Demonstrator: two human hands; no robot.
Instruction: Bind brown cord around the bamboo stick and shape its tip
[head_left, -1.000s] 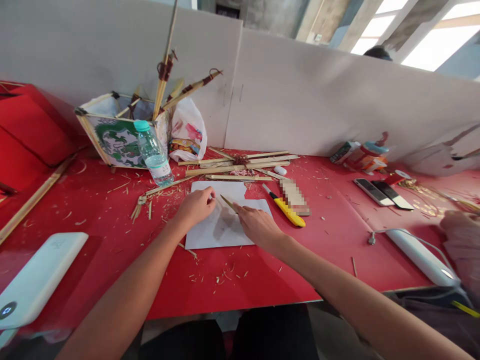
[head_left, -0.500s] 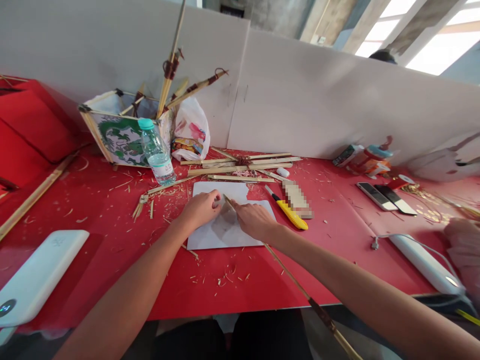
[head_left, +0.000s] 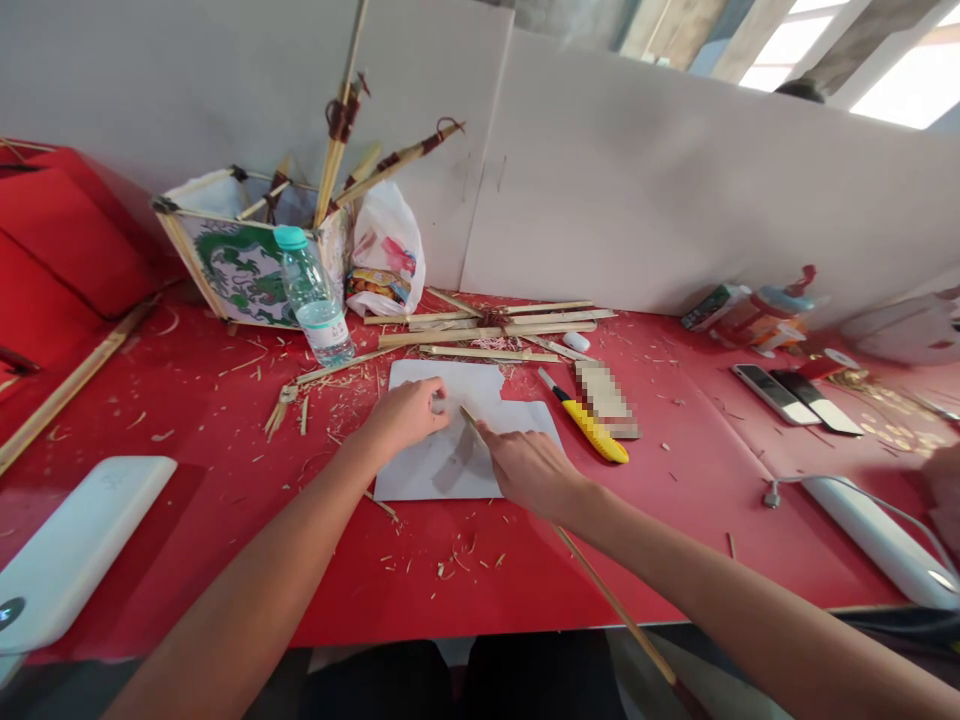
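My right hand (head_left: 531, 465) is closed round a long thin bamboo stick (head_left: 611, 597). Its pointed tip sticks out past the fingers over a white paper sheet (head_left: 416, 475), and the far end runs down past the table edge under my right forearm. To the left, above the same sheet, my left hand (head_left: 409, 412) has its fingers curled in with the fingertips close together; whether something small is in them I cannot make out. A gap separates this hand from the stick's tip. Right of the sheet lies a yellow utility knife (head_left: 596, 430).
Bamboo strips (head_left: 487, 330) and shavings lie behind the sheet on the red table (head_left: 420, 590). A water bottle (head_left: 319, 315), a plastic bag (head_left: 386, 250) and a painted box (head_left: 240, 270) stand back left. White power banks (head_left: 90, 550) and phones (head_left: 776, 393) lie at the sides.
My right hand has drawn the stick to the right and slightly down, so its tip is farther from my left hand. The view has shifted slightly.
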